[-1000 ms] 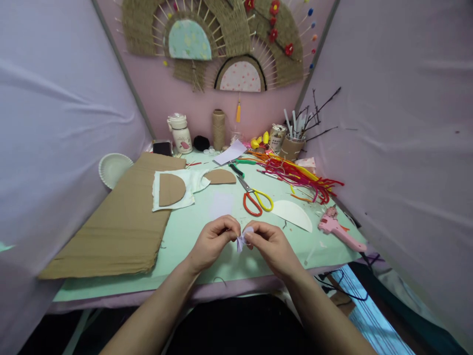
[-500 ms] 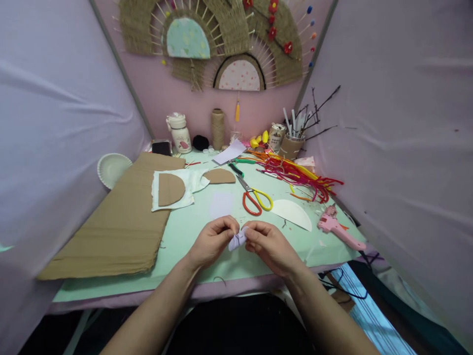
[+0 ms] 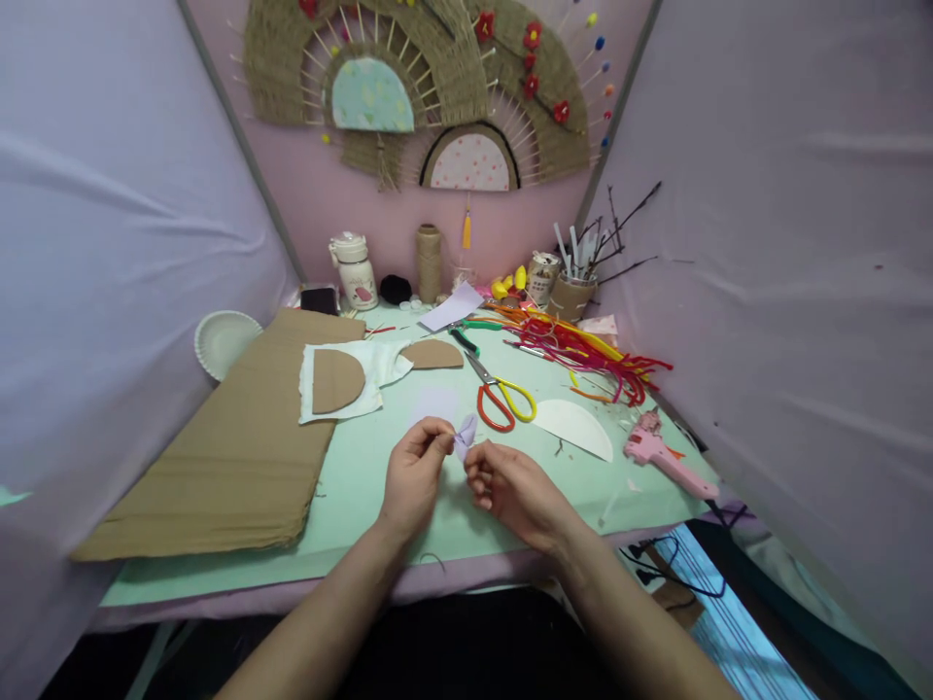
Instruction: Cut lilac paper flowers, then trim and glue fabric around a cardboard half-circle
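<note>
Scrap of lilac material point(image 3: 465, 436) sits right between the two hands, up by the fingertips, kinda pinched in at its middle and flaring out a bit. The left hand point(image 3: 414, 478) has it nipped between thumb and fingers at its left edge, so that one's clearly got a hold. The right hand point(image 3: 521, 494) is just beside the lower right edge with its fingers loosely curled inward; can't tell if those fingertips actually touch the scrap or have a pinch on it, too small to make out. Both hands are over the near part of the mint-coloured table point(image 3: 354, 496), close to each other but apart. Just past the left hand's fingers there's a pale sheet point(image 3: 433, 399) lying flat, and beyond the scrap, a bit to the right, are the scissors point(image 3: 492, 379) with one red and one yellow handle, blades pointing away. Over on the right hand's side you've got a white half-disc point(image 3: 574, 428), then a pink glue gun point(image 3: 665, 455) further out. Off left is a big slab of brown cardboard point(image 3: 233, 467), with a white cloth point(image 3: 371, 397) partly over its edge and a cardboard half-circle point(image 3: 337, 379) on top of that.
</note>
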A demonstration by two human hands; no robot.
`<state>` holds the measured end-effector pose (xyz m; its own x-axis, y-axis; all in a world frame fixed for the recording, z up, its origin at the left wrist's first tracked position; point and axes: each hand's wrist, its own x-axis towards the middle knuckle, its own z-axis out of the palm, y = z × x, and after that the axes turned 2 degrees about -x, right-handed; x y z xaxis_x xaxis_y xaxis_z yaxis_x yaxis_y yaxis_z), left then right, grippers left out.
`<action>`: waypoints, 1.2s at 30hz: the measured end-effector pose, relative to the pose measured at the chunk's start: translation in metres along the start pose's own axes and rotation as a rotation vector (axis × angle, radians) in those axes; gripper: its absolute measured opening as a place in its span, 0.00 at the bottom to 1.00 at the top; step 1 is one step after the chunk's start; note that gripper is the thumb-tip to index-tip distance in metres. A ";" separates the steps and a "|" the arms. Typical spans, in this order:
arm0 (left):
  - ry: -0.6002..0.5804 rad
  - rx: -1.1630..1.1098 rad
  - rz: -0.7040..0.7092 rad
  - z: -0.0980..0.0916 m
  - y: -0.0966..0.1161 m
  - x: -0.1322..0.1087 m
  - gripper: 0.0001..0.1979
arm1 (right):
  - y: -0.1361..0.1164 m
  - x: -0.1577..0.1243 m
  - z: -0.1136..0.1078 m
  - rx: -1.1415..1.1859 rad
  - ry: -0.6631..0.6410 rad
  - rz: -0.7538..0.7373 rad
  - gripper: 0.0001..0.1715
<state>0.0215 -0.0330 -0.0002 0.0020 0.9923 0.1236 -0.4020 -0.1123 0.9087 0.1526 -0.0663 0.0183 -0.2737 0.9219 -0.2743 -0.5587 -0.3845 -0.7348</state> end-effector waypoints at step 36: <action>0.175 -0.252 -0.241 0.019 0.006 -0.009 0.10 | 0.017 0.003 0.004 -0.483 0.123 -0.351 0.11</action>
<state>0.0362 -0.0437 0.0118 -0.0235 0.9850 -0.1710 -0.6215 0.1196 0.7742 0.1386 -0.0698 0.0075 -0.0291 0.9995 -0.0127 -0.1734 -0.0175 -0.9847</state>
